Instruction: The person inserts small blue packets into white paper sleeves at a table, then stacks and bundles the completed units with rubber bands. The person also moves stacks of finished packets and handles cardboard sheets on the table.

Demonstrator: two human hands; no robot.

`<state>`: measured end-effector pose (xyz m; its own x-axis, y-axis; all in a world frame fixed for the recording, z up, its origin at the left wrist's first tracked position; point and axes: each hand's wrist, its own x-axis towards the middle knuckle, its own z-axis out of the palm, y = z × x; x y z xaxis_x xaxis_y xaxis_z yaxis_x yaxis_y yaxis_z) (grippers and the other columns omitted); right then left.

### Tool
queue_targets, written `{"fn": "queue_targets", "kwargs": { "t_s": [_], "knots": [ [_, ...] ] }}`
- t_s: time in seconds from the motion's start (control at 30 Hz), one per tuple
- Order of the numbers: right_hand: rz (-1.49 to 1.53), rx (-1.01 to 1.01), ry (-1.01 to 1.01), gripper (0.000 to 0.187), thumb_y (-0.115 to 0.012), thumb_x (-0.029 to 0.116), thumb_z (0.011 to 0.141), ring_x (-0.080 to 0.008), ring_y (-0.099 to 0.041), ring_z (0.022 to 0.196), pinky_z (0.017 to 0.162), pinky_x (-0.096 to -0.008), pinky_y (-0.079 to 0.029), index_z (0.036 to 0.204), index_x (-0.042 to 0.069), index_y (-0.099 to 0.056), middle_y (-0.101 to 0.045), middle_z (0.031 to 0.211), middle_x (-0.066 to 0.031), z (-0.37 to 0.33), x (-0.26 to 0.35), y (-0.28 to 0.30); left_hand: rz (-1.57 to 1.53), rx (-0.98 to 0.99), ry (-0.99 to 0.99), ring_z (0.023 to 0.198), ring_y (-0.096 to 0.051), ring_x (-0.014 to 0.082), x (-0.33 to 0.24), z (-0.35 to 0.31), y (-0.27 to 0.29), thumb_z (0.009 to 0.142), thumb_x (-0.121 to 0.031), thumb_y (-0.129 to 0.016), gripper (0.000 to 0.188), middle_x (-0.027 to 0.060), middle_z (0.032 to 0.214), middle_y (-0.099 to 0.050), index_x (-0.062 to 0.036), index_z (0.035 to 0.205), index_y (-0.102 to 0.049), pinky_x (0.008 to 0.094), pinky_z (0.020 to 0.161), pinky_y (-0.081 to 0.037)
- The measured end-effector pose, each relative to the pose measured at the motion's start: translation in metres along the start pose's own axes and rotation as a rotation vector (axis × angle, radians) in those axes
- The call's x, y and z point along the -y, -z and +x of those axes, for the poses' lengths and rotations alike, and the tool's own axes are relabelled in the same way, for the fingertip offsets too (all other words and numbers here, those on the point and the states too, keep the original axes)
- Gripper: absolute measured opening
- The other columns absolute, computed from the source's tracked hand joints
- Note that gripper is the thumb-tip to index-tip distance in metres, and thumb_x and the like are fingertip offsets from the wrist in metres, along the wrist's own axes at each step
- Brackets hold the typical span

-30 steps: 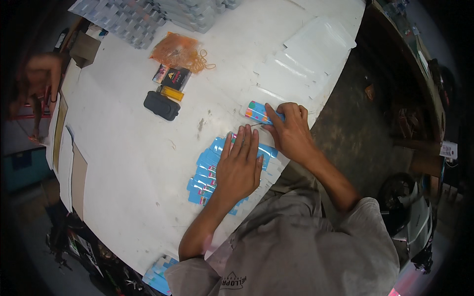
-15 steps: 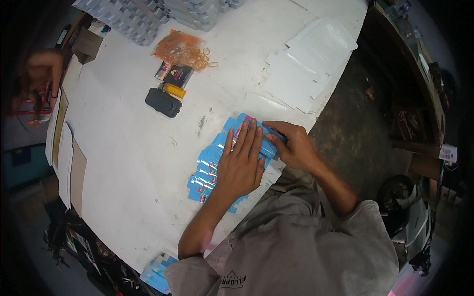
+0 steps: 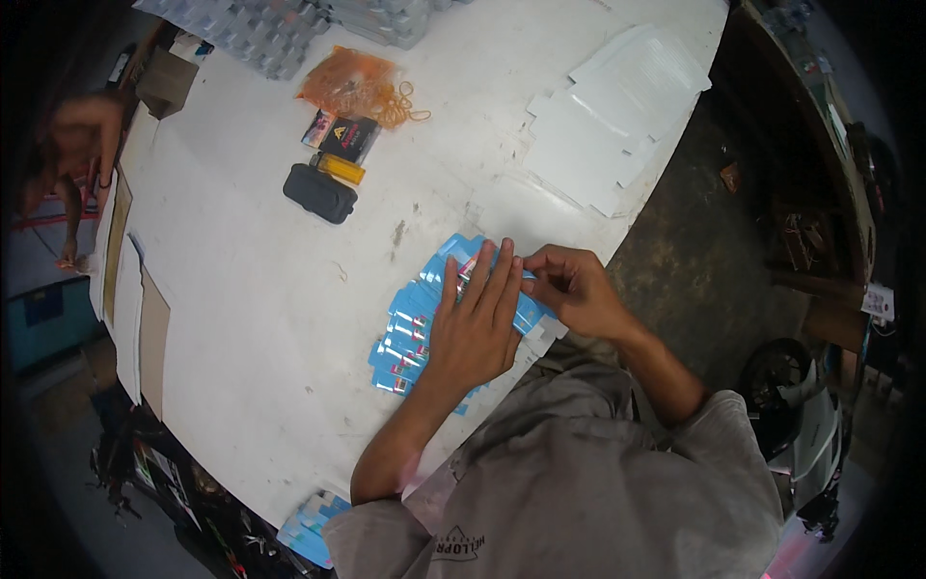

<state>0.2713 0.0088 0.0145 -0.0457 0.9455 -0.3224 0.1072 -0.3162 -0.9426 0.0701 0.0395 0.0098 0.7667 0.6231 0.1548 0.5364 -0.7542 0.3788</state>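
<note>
A fanned row of blue printed carton blanks [image 3: 406,325] lies overlapping on the white table. My left hand [image 3: 475,328] rests flat on top of them, its fingers stretched out and slightly apart. At the right edge of the row, my right hand [image 3: 577,291] has thumb and fingers pinched together on the border of a blue carton blank [image 3: 529,311]. Part of that blank is hidden under my left fingers. Pale flaps stick out near my right wrist.
Flat white cardboard sheets [image 3: 603,125] lie at the far right. Past my left hand are a black case [image 3: 319,193], a yellow lighter [image 3: 341,169], a dark small box [image 3: 351,138] and an orange bag of rubber bands [image 3: 351,82]. Grey stacked blanks [image 3: 241,34] stand at the back.
My right fingers have drawn in from reaching over the blank to a pinch at its edge. The left hand stays flat on the row. At far left, another person's arm has lowered.
</note>
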Motion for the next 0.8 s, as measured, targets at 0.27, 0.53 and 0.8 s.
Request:
{"fn": "queue_targets", "kwargs": {
  "t_s": [0.27, 0.53, 0.8],
  "knots": [
    [-0.685, -0.247, 0.473, 0.032, -0.073, 0.005, 0.089, -0.0410, -0.060, 0.126, 0.102, -0.0484, -0.051, 0.119, -0.005, -0.070, -0.064, 0.131, -0.0216, -0.014, 0.012, -0.011, -0.091, 0.000, 0.031, 0.149, -0.041, 0.0411, 0.006, -0.006, 0.000, 0.085, -0.026, -0.065, 0.070, 0.0301, 0.154, -0.047, 0.0134, 0.142, -0.052, 0.0548, 0.125, -0.027],
    [-0.867, -0.263, 0.542, 0.045, -0.081, 0.019, 0.087, -0.0442, -0.059, 0.127, 0.107, -0.0537, -0.048, 0.119, -0.008, -0.067, -0.064, 0.131, -0.0237, -0.016, -0.009, 0.003, -0.123, 0.005, 0.165, 0.144, -0.045, 0.0451, -0.001, -0.025, 0.007, 0.096, -0.037, -0.065, 0.060, 0.0288, 0.149, -0.052, 0.0112, 0.132, -0.060, 0.0569, 0.119, -0.032],
    [-0.610, -0.153, 0.344, 0.047, -0.082, 0.017, 0.085, -0.0433, -0.060, 0.123, 0.096, -0.0545, -0.050, 0.124, -0.003, -0.066, -0.062, 0.130, -0.0212, -0.014, -0.014, 0.000, -0.099, 0.029, 0.168, 0.140, -0.047, 0.0475, -0.006, -0.022, 0.014, 0.094, -0.033, -0.065, 0.058, 0.0306, 0.147, -0.052, 0.0075, 0.136, -0.059, 0.0574, 0.115, -0.035]
  ]
}}
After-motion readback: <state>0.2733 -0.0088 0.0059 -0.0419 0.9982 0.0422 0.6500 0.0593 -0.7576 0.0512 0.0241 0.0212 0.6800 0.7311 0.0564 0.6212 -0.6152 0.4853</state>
